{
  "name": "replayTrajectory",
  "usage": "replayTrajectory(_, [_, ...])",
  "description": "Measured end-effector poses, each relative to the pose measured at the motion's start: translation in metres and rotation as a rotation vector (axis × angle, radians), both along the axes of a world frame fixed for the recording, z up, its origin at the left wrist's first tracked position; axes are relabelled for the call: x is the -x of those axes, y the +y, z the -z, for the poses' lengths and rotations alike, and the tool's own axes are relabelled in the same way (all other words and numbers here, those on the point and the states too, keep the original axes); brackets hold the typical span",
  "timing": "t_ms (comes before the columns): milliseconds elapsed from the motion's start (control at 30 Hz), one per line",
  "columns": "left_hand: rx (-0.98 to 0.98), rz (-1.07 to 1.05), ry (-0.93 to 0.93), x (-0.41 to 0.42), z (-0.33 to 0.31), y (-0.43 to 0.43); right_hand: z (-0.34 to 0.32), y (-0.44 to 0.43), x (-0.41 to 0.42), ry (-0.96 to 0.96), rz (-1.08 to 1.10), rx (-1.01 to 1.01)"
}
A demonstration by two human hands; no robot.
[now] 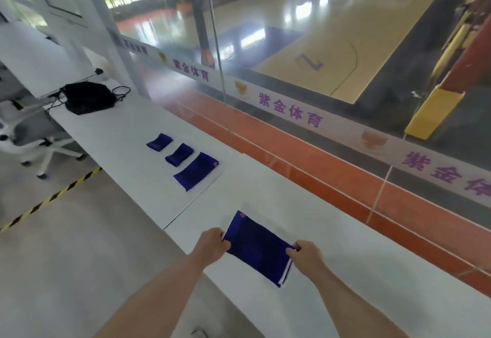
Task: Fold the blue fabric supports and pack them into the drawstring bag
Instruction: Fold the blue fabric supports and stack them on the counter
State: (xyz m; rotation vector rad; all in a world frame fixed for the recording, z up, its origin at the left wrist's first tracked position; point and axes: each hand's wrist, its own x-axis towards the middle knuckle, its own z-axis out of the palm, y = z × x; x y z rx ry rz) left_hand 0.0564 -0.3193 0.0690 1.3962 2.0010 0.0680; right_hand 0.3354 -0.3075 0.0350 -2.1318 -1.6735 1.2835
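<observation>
A flat blue fabric support [259, 247] lies on the white counter [345, 271] just in front of me. My left hand [212, 243] pinches its left edge and my right hand [305, 255] pinches its right edge. Farther along the counter lies a second flat blue support [196, 171]. Beyond it sit two small folded blue supports [180, 154] [159, 141]. The black drawstring bag [86, 97] lies at the counter's far left end, its cords trailing to the right.
A glass wall [292, 45] with a banner of purple characters runs along the counter's right side. A white office chair [29, 135] stands left of the counter. Yellow-black hazard tape [50, 199] crosses the grey floor on the left.
</observation>
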Motion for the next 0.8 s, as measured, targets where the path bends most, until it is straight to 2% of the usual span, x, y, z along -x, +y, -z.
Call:
replayTrajectory(200, [-0.02,-0.029,-0.083,0.116,0.009,0.03,0.001,0.022,0.111,0.022,0.066,0.03])
replayTrajectory(367, [-0.008,-0.001,-0.111,0.18,0.016,0.062,-0.003,0.039,0.178,0.033,0.132,0.035])
replayTrajectory(567, [0.047,0.02,-0.163,0.21,0.035,0.104,0.017,0.071,0.21,0.032,0.172,0.11])
replayTrajectory(800, [0.106,0.086,-0.068,0.219,0.048,0.165,0.038,0.137,0.22,0.138,0.222,0.189])
